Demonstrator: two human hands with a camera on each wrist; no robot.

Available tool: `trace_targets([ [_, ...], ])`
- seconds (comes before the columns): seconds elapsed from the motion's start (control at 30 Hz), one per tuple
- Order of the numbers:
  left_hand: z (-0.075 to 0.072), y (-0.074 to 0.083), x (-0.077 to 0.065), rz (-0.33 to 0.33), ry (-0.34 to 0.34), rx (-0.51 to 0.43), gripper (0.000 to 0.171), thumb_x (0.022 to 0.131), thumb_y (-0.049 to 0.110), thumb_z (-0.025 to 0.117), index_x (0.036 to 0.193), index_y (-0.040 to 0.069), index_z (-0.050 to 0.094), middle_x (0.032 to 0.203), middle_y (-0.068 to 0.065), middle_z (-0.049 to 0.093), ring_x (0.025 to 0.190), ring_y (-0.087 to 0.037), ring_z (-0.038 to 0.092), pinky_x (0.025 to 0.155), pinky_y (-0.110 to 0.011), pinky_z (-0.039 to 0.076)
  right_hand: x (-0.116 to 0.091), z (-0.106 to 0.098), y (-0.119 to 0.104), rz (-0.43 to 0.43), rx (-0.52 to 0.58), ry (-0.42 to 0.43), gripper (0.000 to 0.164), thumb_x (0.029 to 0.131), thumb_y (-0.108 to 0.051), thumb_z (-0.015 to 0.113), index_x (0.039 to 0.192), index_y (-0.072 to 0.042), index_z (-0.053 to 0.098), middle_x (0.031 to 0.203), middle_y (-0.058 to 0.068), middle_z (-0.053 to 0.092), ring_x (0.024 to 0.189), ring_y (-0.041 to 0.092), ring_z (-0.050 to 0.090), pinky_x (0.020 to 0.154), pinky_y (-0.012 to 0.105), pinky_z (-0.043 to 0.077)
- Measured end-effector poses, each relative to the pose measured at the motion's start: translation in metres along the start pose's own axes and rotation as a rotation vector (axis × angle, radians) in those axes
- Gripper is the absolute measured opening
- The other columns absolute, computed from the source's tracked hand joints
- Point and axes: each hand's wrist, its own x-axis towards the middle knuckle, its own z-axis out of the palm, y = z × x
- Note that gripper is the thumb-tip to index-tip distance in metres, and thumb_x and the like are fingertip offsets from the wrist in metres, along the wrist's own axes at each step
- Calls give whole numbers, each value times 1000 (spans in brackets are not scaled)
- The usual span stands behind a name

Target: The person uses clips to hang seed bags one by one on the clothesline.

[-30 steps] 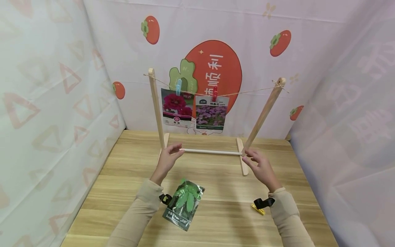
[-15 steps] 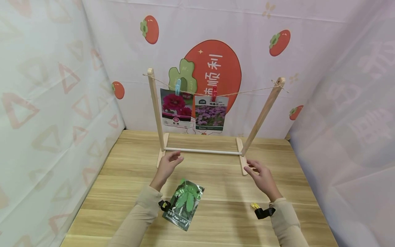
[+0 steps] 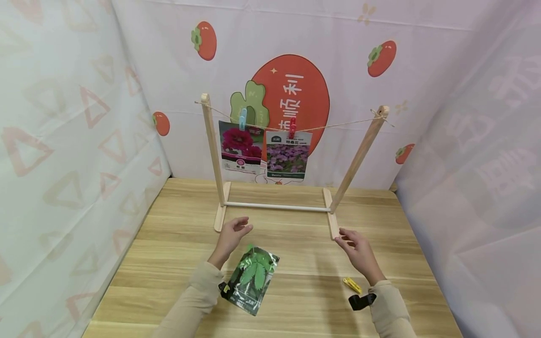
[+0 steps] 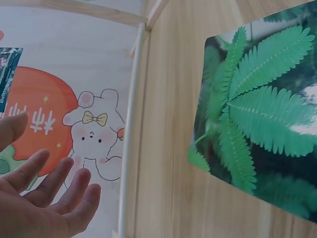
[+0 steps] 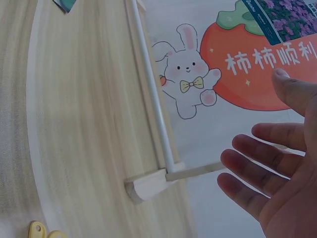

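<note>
My left hand hovers in front of the wooden stand's left foot, fingers loosely bent and holding nothing. Below it a green seed packet with fern-like leaves lies on the table, partly behind the left wrist strap. My right hand is beside the stand's right foot, fingers spread and empty in the right wrist view. Near that wrist lies a yellow clothespin. From the stand's string hang a magenta-flower packet under a blue clothespin and a purple-flower packet under a red clothespin.
The stand has two upright wooden posts, the right post leaning outward in this view. A white rod joins them low down. Printed cloth walls enclose the wooden table at the back and sides.
Both hands have drawn back toward me, away from the foot of the stand. The packets on the string and the green packet stay where they were.
</note>
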Motion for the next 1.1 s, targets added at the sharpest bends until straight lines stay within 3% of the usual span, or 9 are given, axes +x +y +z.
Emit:
trace_targets([
  [0.5, 13, -15, -14, -79, -7, 71, 46, 92, 21, 67, 130, -3, 57, 131, -25, 58, 118, -38, 56, 97, -48, 50, -18, 10, 16, 112, -35, -42, 46, 96, -23, 62, 128, 9, 56, 124, 28, 60, 109, 39, 61, 90, 49, 53],
  [0.8, 20, -19, -22, -74, -25, 128, 44, 92, 19, 65, 130, -3, 58, 132, -25, 57, 119, -40, 54, 98, -51, 47, -28, 11, 24, 172, -62, -88, 49, 97, -27, 61, 130, 9, 55, 126, 27, 59, 110, 38, 61, 91, 47, 54],
  [1.1, 27, -25, -30, -50, -47, 281, 45, 91, 22, 68, 127, -3, 59, 130, -26, 58, 122, -47, 53, 98, -55, 47, -40, 11, 30, 182, -129, -153, 52, 96, -28, 63, 130, 11, 54, 124, 28, 60, 107, 38, 62, 88, 47, 54],
])
